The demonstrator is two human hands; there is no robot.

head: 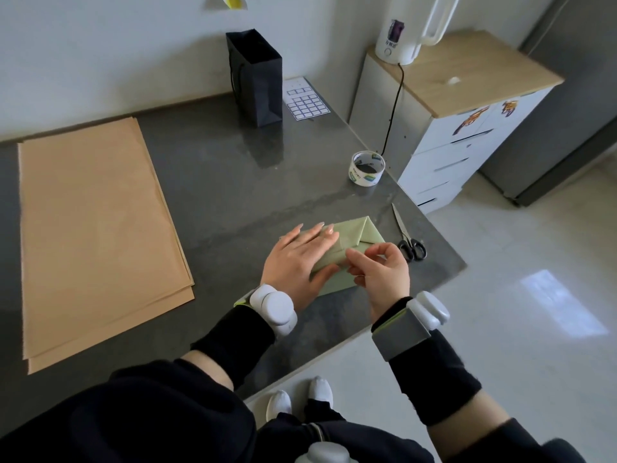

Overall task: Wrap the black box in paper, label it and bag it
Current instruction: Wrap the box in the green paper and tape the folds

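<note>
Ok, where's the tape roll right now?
In the head view the tape roll sits on the grey table near its right edge, beyond the scissors and the green-wrapped box.

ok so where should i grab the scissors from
By the black handle loops, coming from the near side with the right hand. The scissors lie flat and closed beside the wrapped box, loops toward the person, blades pointing away.
</note>
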